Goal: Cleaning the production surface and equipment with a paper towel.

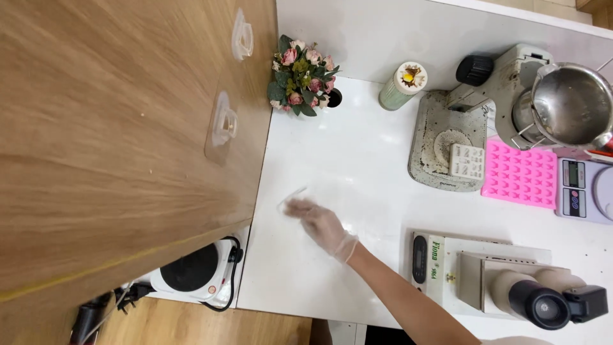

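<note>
Wooden panel filling the whole left side, two clear plastic hooks stuck on its face. White bench spread across the middle and right. Grey-white mixer stand at the far right with a steel bowl hung on it, its worn base carrying a small white mould. White box-shaped machine along the near edge, black display panel on its left end, a cream-and-black device just to its right. Small electric hotplate down low, beyond the bench's left edge, black cord looped round it. Pink silicone mould flat beside the mixer base, digital scale touching the frame's right border. Bouquet of pink artificial flowers at the far left corner of the bench, pale green cylinder near it.

One gloved hand (which hand, hard to say, though the arm comes from the lower right) stretched over bare bench, fingers blurred, reaching a small clear plastic piece at the fingertips. Touching or gripping it, cannot tell.
</note>
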